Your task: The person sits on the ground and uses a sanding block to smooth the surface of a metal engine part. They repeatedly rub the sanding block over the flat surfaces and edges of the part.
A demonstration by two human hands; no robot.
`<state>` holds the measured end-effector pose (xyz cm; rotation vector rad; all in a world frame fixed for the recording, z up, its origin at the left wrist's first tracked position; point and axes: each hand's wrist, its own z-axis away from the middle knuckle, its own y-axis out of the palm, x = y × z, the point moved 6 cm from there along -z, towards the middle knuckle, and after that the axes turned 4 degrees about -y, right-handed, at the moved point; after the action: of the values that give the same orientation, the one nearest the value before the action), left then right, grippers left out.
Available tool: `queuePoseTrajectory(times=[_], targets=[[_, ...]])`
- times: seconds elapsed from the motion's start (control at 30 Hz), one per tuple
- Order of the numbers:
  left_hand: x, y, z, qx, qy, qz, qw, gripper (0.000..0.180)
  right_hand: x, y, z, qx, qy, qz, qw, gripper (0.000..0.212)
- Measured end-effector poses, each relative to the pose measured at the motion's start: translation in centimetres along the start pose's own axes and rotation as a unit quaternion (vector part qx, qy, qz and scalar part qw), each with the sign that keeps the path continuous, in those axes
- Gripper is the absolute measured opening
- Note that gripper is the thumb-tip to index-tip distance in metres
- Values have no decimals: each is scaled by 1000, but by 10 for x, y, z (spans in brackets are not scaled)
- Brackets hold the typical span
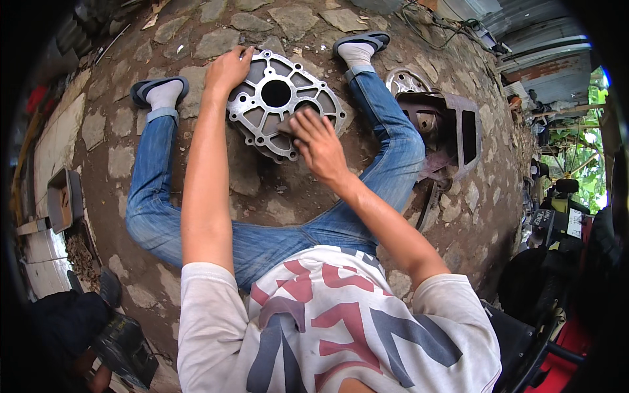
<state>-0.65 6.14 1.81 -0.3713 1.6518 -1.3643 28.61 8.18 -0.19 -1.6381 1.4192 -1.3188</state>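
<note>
A grey cast-metal gearbox cover [262, 124], ribbed and with a large round hole in its middle, stands on the stone-set ground between my legs. My left hand [227, 70] grips its upper left rim, fingers curled over the edge. Lower on the cover's face, my right hand [318, 145] presses a small brownish piece of what looks like sandpaper [285, 125] against the ribs, beside a second, smaller hole. My right fingers partly hide that piece and the hole's edge.
To the right of my bent leg lie a large brownish metal housing [468, 134] and a round metal plate [407, 81]. A grey tray [64, 200] is at the left. Another person [65, 327] is at lower left. A motorbike [557, 262] stands at the right.
</note>
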Motion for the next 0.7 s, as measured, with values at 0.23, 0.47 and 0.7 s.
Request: queuePoseTrajectory(times=[0.23, 0.47, 0.7], targets=[[3, -1, -4, 7, -6, 3, 1000, 59, -7, -3, 4, 13, 11, 36, 999, 62], [5, 3, -3, 10, -16, 7, 1000, 59, -2, 3, 8, -8, -28, 12, 999, 66], [7, 0, -3, -1, -7, -13, 1000, 59, 19, 0, 8, 70, -52, -19, 996, 65]])
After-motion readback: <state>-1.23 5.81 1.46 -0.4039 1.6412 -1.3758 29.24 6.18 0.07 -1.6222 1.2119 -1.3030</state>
